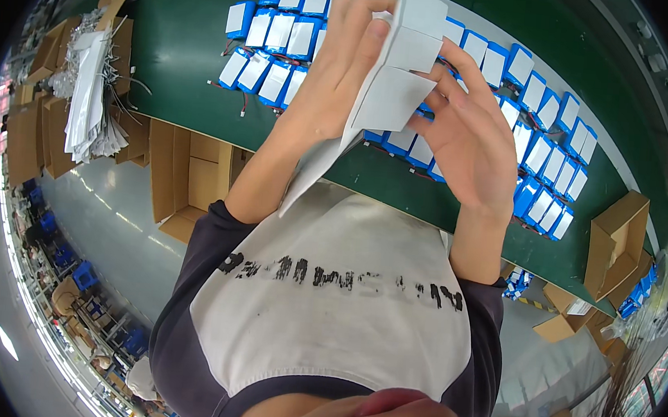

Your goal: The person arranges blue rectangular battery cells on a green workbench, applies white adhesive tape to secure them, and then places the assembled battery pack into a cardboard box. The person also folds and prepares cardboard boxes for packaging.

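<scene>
Folding, by the look of it, is the step in hand. At far left lies one heap of white and grey wrappers [87, 99], with brown flat cartons [195, 174] standing below the edge of the green counter [182, 47]. Next comes the left hand [340, 76], fingers closed on the upper left edge of one white creased card sheet [396, 72], which is held up in the air above the counter and in front of the person's chest, its lower corner hanging toward the shirt. The right hand [472, 145] grasps the sheet's right side, thumb on a panel and fingers spread behind. Judged from the creases, a further fold would call for one hand to pin a panel while the other turns the neighbouring one over. Count: two hands, one sheet. Blue packs with white faces [547, 147] run into the dozens, overlapped and partly hidden, so no exact tally is possible. One open cardboard box [618, 235] stands at right.
</scene>
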`<state>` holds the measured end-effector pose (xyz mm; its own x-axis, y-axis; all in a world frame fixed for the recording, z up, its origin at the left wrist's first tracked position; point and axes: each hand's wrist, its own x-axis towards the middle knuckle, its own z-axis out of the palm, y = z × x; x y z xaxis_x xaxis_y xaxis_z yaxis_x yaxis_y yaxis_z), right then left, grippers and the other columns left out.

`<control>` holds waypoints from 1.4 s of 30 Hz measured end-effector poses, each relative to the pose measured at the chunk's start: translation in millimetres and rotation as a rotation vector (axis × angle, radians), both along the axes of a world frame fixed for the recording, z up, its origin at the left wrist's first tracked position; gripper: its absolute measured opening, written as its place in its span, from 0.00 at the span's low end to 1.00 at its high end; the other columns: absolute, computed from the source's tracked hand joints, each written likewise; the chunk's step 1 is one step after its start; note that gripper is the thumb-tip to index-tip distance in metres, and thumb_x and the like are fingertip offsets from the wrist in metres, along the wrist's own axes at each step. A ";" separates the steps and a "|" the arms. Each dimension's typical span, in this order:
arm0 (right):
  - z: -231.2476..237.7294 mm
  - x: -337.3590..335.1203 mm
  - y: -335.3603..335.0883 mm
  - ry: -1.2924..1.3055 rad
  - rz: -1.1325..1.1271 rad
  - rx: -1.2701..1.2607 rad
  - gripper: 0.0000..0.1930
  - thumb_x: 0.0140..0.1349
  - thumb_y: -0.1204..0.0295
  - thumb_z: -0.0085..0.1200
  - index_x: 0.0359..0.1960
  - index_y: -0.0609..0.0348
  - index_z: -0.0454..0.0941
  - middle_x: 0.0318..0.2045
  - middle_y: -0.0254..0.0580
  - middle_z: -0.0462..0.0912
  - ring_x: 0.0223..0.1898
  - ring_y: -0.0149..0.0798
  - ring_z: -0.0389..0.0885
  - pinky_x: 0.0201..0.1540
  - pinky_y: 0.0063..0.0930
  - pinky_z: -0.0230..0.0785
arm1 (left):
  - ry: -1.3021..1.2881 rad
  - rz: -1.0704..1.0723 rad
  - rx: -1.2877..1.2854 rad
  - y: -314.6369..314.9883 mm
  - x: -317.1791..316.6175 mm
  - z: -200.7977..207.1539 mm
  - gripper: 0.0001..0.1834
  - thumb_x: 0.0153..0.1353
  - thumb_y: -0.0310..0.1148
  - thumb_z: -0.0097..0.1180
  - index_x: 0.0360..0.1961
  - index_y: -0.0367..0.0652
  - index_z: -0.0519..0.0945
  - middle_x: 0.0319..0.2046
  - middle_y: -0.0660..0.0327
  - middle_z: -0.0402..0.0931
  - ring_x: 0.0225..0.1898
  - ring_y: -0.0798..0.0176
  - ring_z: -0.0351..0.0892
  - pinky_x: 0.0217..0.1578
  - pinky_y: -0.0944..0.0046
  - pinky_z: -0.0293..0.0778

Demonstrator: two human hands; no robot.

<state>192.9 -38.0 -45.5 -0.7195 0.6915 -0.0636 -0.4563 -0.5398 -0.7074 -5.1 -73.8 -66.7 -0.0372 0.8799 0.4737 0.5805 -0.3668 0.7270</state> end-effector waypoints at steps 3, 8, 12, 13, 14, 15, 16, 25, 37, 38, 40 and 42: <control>0.8 -3.0 -0.5 -0.056 -0.024 0.029 0.26 0.77 0.66 0.50 0.73 0.60 0.64 0.58 0.46 0.80 0.60 0.39 0.77 0.56 0.42 0.72 | 0.006 0.136 -0.041 -9.0 1.3 2.5 0.24 0.83 0.47 0.32 0.64 0.40 0.71 0.58 0.50 0.66 0.56 0.46 0.66 0.52 0.53 0.74; -2.9 -11.0 -3.0 -0.145 -0.137 0.089 0.16 0.81 0.62 0.49 0.62 0.55 0.74 0.44 0.34 0.82 0.48 0.29 0.78 0.48 0.31 0.71 | 0.070 0.260 -0.003 -17.7 -1.3 10.9 0.20 0.82 0.44 0.39 0.60 0.42 0.73 0.51 0.49 0.68 0.46 0.48 0.75 0.44 0.55 0.76; -4.7 -1.2 -1.1 -0.507 -0.545 0.533 0.09 0.81 0.66 0.51 0.50 0.57 0.77 0.34 0.26 0.77 0.34 0.20 0.67 0.36 0.17 0.56 | 0.387 0.474 0.238 -9.6 -33.8 5.5 0.15 0.82 0.37 0.42 0.57 0.38 0.74 0.46 0.59 0.73 0.43 0.63 0.75 0.47 0.64 0.73; -5.9 8.4 1.9 -0.462 -0.547 0.561 0.08 0.81 0.67 0.51 0.50 0.58 0.77 0.34 0.25 0.77 0.34 0.19 0.67 0.36 0.17 0.56 | 0.312 0.521 0.243 -9.0 -33.7 6.0 0.14 0.82 0.36 0.42 0.57 0.38 0.73 0.45 0.62 0.73 0.42 0.67 0.73 0.47 0.66 0.72; -8.1 25.1 8.1 -0.417 -0.551 0.588 0.07 0.80 0.69 0.52 0.49 0.58 0.77 0.33 0.25 0.77 0.34 0.18 0.67 0.36 0.16 0.56 | 0.238 0.569 0.253 -8.2 -34.4 7.5 0.13 0.82 0.35 0.43 0.57 0.38 0.73 0.43 0.65 0.74 0.41 0.70 0.72 0.46 0.69 0.71; -8.0 43.8 13.2 -0.383 -0.560 0.610 0.06 0.80 0.70 0.52 0.49 0.59 0.77 0.33 0.24 0.76 0.34 0.18 0.67 0.36 0.15 0.55 | -0.092 0.505 0.134 -13.5 -32.5 19.0 0.12 0.81 0.35 0.44 0.55 0.39 0.74 0.41 0.67 0.74 0.38 0.73 0.70 0.40 0.71 0.67; -0.1 62.1 11.6 -0.444 -0.540 0.590 0.05 0.79 0.73 0.52 0.48 0.60 0.78 0.32 0.23 0.76 0.34 0.17 0.67 0.36 0.14 0.55 | -0.436 0.478 0.052 -19.7 -30.7 29.0 0.11 0.81 0.35 0.46 0.53 0.40 0.76 0.39 0.68 0.74 0.34 0.77 0.68 0.34 0.73 0.64; -18.7 135.0 20.4 -1.147 0.168 1.045 0.04 0.76 0.71 0.52 0.42 0.56 0.76 0.22 0.47 0.77 0.22 0.48 0.75 0.28 0.35 0.64 | 0.314 -0.332 -0.383 -47.9 33.0 -4.4 0.11 0.72 0.34 0.59 0.50 0.45 0.85 0.37 0.54 0.84 0.36 0.50 0.83 0.38 0.56 0.78; -35.0 119.6 15.6 -1.409 0.076 1.429 0.05 0.75 0.67 0.55 0.42 0.53 0.79 0.30 0.40 0.86 0.28 0.47 0.85 0.28 0.34 0.73 | 0.578 -0.312 -0.116 -45.7 87.8 -28.1 0.19 0.68 0.38 0.65 0.59 0.54 0.84 0.29 0.67 0.79 0.33 0.64 0.80 0.34 0.64 0.79; -35.7 118.1 14.3 -1.405 0.040 1.454 0.06 0.74 0.67 0.56 0.41 0.53 0.79 0.30 0.39 0.87 0.28 0.46 0.86 0.28 0.33 0.73 | 0.586 -0.299 -0.128 -46.0 91.1 -32.1 0.20 0.68 0.39 0.65 0.60 0.54 0.83 0.31 0.67 0.79 0.33 0.64 0.80 0.35 0.64 0.79; -34.6 116.5 14.5 -1.392 -0.028 1.510 0.06 0.73 0.67 0.59 0.39 0.54 0.80 0.32 0.38 0.88 0.29 0.45 0.86 0.28 0.32 0.74 | 0.600 -0.268 -0.151 -46.6 97.9 -40.3 0.21 0.67 0.39 0.65 0.61 0.54 0.82 0.35 0.68 0.80 0.34 0.64 0.80 0.35 0.64 0.80; -27.2 121.4 11.4 -1.436 -0.192 1.469 0.05 0.72 0.69 0.60 0.40 0.55 0.81 0.32 0.39 0.88 0.30 0.45 0.87 0.29 0.32 0.75 | 0.614 -0.233 -0.095 -45.4 105.1 -42.8 0.20 0.65 0.38 0.67 0.57 0.54 0.82 0.42 0.67 0.80 0.35 0.64 0.80 0.35 0.63 0.81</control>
<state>314.2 -26.6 -72.7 -0.5995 0.7846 0.1582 0.7279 0.6166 -0.2998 100.0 -119.2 -109.5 0.4113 0.8713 0.2678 0.8129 -0.4835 0.3248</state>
